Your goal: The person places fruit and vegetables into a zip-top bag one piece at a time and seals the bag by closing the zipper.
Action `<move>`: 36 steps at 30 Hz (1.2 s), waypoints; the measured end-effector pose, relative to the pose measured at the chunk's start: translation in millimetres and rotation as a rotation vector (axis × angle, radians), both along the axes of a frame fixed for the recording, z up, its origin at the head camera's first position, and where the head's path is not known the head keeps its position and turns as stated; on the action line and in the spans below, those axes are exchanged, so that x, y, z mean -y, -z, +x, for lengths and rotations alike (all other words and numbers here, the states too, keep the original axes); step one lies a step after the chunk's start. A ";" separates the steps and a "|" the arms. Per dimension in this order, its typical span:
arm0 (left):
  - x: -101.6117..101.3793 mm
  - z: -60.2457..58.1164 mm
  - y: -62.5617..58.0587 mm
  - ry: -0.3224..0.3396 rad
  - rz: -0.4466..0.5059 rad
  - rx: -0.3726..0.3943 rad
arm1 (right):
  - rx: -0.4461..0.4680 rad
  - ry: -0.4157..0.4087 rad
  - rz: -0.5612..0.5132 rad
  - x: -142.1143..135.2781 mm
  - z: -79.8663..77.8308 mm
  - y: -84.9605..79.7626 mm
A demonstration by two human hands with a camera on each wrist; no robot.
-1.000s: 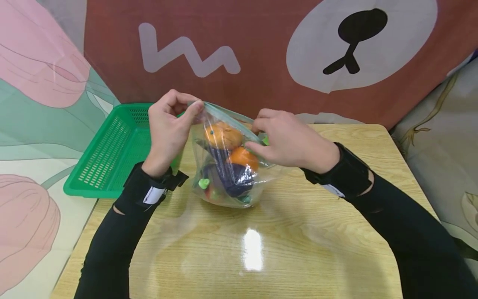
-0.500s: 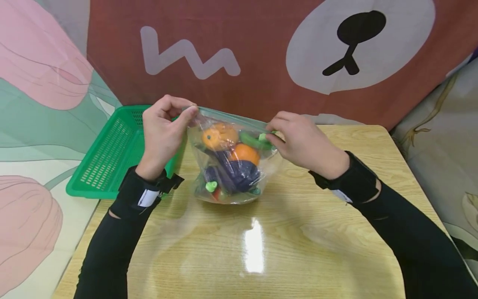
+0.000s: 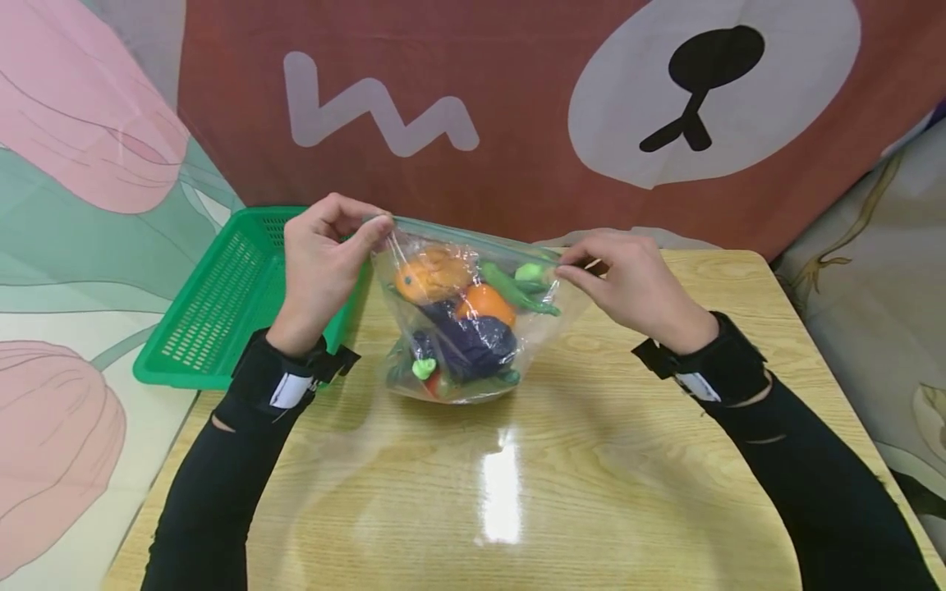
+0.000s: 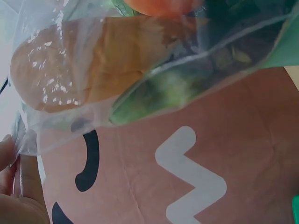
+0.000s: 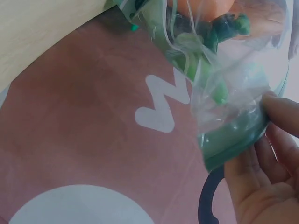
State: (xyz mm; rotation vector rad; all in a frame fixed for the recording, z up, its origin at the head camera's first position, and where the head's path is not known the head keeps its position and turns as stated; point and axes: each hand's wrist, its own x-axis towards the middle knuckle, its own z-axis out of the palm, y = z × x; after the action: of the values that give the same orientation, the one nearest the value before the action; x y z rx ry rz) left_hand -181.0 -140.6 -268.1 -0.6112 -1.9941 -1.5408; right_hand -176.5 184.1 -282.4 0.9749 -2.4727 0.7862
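Observation:
A clear zip bag (image 3: 473, 235) with a teal strip along its mouth stands between both hands, bulging with toy-like produce. Through the plastic show a dark purple eggplant (image 3: 476, 349), a round orange fruit (image 3: 486, 305), a yellow-orange piece (image 3: 432, 273) and a long green vegetable (image 3: 513, 289). My left hand (image 3: 323, 263) pinches the left top corner between thumb and fingers. At the right end of the strip, my right hand (image 3: 631, 283) pinches the edge; its fingers (image 5: 250, 172) show near the teal band in the right wrist view. The mouth is drawn nearly straight.
A green perforated basket (image 3: 173, 373) stands at the left of the wooden table (image 3: 628, 492), just behind my left hand. A brown cloth (image 3: 517, 82) with a cartoon bear print hangs along the table's far edge. Patterned fabric covers both sides.
My right hand has slid right along the bag's mouth to its right end. The top has been stretched wide and flat, bringing the green vegetables into view. My left hand keeps its corner.

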 end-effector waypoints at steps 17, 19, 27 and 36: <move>-16.7 -0.5 -7.8 0.016 0.033 -0.005 | 0.113 0.003 0.198 34.2 12.6 -7.2; -17.1 -0.6 -8.3 0.010 0.033 -0.004 | 0.093 0.001 0.206 39.5 12.2 -6.8; -13.9 -4.7 -8.1 -0.005 0.025 0.023 | -0.005 -0.160 0.206 49.0 8.4 -7.1; -12.9 -5.6 -11.0 0.050 0.039 0.044 | 0.054 -0.140 0.110 70.0 6.8 -11.2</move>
State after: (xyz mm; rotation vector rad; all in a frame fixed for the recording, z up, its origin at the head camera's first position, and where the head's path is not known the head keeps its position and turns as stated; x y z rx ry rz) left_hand -186.5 -127.7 -257.1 -0.6214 -1.9895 -1.6326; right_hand -169.6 114.0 -271.3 1.1924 -2.5380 0.7354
